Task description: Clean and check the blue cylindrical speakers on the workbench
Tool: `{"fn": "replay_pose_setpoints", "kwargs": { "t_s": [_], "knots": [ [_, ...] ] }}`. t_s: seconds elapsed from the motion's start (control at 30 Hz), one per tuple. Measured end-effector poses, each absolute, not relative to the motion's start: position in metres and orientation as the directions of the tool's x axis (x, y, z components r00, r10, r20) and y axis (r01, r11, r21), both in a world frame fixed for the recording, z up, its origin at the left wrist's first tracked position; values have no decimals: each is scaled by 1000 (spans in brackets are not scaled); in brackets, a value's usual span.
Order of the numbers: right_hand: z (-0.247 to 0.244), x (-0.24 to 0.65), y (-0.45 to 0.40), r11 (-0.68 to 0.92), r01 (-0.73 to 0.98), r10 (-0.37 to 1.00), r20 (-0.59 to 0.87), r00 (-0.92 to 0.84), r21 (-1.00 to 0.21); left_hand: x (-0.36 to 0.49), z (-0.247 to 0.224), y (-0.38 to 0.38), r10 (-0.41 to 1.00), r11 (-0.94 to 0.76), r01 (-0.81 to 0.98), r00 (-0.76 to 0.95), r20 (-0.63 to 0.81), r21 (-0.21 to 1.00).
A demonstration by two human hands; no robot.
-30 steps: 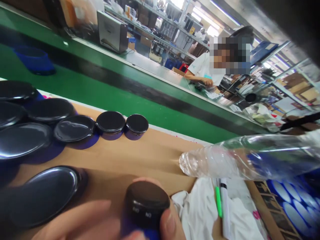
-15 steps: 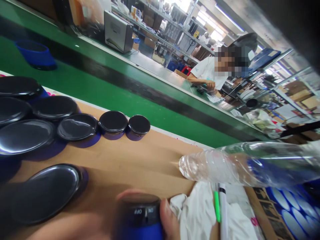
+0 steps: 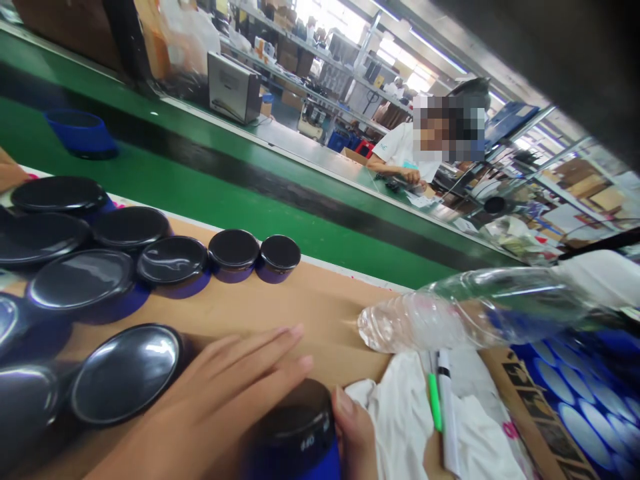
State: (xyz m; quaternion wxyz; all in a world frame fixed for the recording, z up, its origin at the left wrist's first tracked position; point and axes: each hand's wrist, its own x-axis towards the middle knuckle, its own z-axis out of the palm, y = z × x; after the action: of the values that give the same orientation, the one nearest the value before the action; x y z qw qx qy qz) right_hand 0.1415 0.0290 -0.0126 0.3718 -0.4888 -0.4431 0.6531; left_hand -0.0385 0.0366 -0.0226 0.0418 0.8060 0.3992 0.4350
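Observation:
A blue cylindrical device with a black cap [image 3: 295, 420] stands at the bottom middle, its lower part cut off by the frame edge. White OFF lettering shows on the side of the cap. My right hand [image 3: 356, 427] grips the device from the right; only the thumb and part of the palm are visible. Over the board to its left, my left hand [image 3: 220, 393] reaches with fingers stretched out, fingertips close to the cap. Whether they touch it I cannot tell. Several more black-topped blue devices [image 3: 173, 260] stand at the left, one [image 3: 127, 373] right beside my left hand.
To the right lie a clear plastic bottle [image 3: 430, 317], a white cloth [image 3: 400, 407], a green pen [image 3: 434, 400] and a white marker [image 3: 447, 413]. A carton [image 3: 543, 413] holds blue parts. A blue ring-like part [image 3: 83, 137] sits on the green belt [image 3: 330, 227]. A co-worker [image 3: 415, 150] works opposite.
My left hand has come up from the bottom left, and its fingers now extend toward the cap. The cap's lettering has turned to the right, with ON no longer readable.

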Motion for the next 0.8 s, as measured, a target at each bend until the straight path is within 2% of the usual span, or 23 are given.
{"fn": "replay_pose_setpoints", "kwargs": {
  "t_s": [0.07, 0.17, 0.23, 0.33, 0.4, 0.5, 0.57, 0.67, 0.8],
  "knots": [
    [-8, 132, 31, -304, -94, 926, -271, -264, -948, -42, -25, 36, 685, -678, 589, 289, 668, 440],
    [-1, 125, 33, -291, -181, 919, -221, -326, -939, -45, -30, 36, 634, -711, 604, 331, 699, 360],
    [1, 127, 35, -356, -250, 876, -228, -425, -901, -44, -32, 37, 619, -718, 614, 347, 705, 328],
    [3, 135, 38, -483, -288, 788, -267, -555, -827, -43, -33, 36, 691, -669, 596, 277, 667, 445],
    [4, 138, 39, -469, -314, 790, -233, -568, -825, -43, -32, 36, 705, -657, 587, 258, 660, 473],
    [6, 139, 39, -398, -359, 815, -145, -562, -844, -45, -30, 37, 645, -708, 595, 328, 690, 379],
    [6, 139, 39, -445, -342, 788, -180, -589, -828, -46, -30, 37, 656, -709, 586, 343, 672, 392],
    [6, 142, 40, -469, -275, 773, -239, -588, -839, -45, -33, 35, 718, -664, 564, 296, 630, 491],
    [12, 142, 42, -397, -272, 788, -174, -590, -876, -46, -34, 34, 724, -659, 567, 303, 620, 493]
  ]
}}
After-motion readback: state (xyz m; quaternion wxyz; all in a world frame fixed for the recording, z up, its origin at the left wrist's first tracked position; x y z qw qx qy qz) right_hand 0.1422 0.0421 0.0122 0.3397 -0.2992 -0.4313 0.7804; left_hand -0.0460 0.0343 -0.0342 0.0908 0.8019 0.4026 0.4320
